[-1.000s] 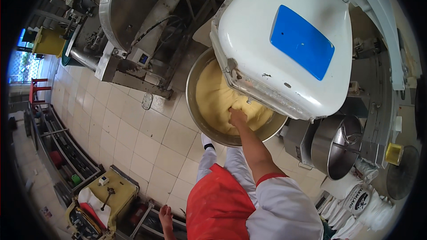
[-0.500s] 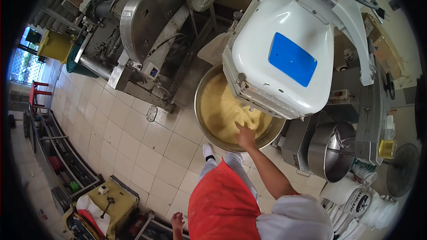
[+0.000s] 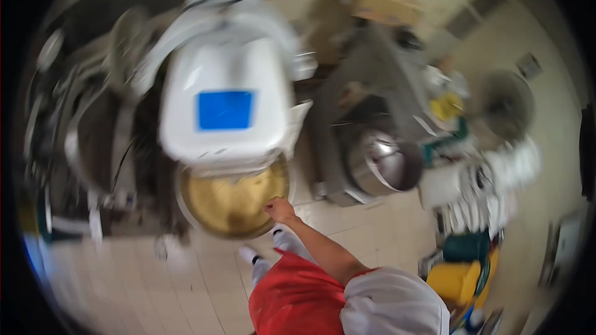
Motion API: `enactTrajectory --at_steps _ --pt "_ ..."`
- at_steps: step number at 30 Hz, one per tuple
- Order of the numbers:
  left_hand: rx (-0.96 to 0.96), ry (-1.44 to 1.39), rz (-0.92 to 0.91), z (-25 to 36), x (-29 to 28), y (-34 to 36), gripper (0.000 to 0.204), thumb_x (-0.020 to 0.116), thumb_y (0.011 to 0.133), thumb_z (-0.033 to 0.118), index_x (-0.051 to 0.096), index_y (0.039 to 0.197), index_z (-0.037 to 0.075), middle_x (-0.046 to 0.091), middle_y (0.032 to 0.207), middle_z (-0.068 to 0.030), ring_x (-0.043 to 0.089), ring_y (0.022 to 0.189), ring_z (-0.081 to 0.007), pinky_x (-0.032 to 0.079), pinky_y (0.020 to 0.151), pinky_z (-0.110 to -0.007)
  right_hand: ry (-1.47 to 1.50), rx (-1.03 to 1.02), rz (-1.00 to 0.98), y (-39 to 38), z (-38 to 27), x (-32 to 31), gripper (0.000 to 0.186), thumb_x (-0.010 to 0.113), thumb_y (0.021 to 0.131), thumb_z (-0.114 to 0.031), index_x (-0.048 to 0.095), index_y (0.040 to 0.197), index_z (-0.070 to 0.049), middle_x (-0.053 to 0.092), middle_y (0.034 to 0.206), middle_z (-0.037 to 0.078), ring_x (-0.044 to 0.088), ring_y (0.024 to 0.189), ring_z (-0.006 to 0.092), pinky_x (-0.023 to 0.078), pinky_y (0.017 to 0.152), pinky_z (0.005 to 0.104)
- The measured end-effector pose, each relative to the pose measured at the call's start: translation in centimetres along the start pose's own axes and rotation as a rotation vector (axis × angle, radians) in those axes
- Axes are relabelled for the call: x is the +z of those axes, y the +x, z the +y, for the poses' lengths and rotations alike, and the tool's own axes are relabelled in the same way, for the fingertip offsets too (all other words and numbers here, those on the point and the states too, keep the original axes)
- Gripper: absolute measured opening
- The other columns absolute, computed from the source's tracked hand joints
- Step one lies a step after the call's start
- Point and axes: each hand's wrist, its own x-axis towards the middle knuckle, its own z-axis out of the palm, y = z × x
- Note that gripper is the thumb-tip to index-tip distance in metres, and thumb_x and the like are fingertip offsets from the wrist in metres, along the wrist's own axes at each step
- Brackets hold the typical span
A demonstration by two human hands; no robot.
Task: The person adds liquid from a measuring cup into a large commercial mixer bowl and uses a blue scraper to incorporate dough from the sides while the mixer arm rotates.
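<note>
My right hand is over the right rim of a large round metal mixing bowl. Its fingers are curled together, and anything they may hold is too small and blurred to name. Pale yellow dough lies in the bowl. Above the bowl's far side hangs the white head of a mixer with a blue panel on top, which hides the back of the bowl. My left hand is out of view.
To the right stands a grey machine with a smaller steel bowl. Beyond it are stacked white sacks or bags and a yellow container. Large metal machinery stands on the left. Pale tiles cover the floor.
My right hand has drawn back from the dough to the bowl's right rim, and its fingers have curled in. The view has swung right, blurring much of it. My left hand has left the picture.
</note>
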Motion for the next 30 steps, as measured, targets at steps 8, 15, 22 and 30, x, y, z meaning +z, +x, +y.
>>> enactTrajectory --at_steps 8,15,22,30 --pt "0.437 -0.035 -0.026 21.5 4.3 1.3 0.042 0.051 0.09 0.037 0.055 0.127 0.018 0.058 0.118 -0.0086 0.055 0.109 -0.0299 0.045 0.085 -0.053 -0.301 0.033 1.444 -10.8 16.5 -45.5 0.026 0.07 0.077 -0.017 0.065 0.097 -0.002 0.066 0.1 0.019 0.061 0.095 0.0376 0.046 0.086 0.0447" --pt "0.662 0.123 0.026 31.2 10.8 -3.9 0.037 0.056 0.088 0.036 0.052 0.12 0.017 0.057 0.107 -0.0038 0.056 0.092 -0.0228 0.044 0.072 -0.043 -0.537 0.283 1.419 -14.5 21.2 -62.1 0.033 0.067 0.072 -0.011 0.063 0.105 -0.009 0.062 0.109 0.015 0.057 0.1 0.0355 0.049 0.084 0.0438" --pt "0.437 0.231 0.008 23.8 19.0 -4.7 0.039 0.064 0.082 0.033 0.056 0.116 0.015 0.056 0.1 -0.0042 0.055 0.084 -0.0224 0.045 0.071 -0.041 -0.339 0.391 0.983 -12.7 23.4 -67.0 0.025 0.069 0.069 -0.015 0.067 0.092 -0.008 0.067 0.091 0.02 0.064 0.091 0.0376 0.052 0.08 0.0454" --pt "0.283 0.255 0.065 19.1 21.6 -2.4 0.039 0.063 0.086 0.034 0.056 0.117 0.011 0.06 0.104 -0.0061 0.06 0.09 -0.0243 0.05 0.073 -0.043 -0.617 0.035 0.963 -12.7 31.5 -70.8 0.036 0.076 0.068 -0.015 0.063 0.098 -0.001 0.066 0.093 0.018 0.064 0.088 0.0352 0.05 0.075 0.0402"
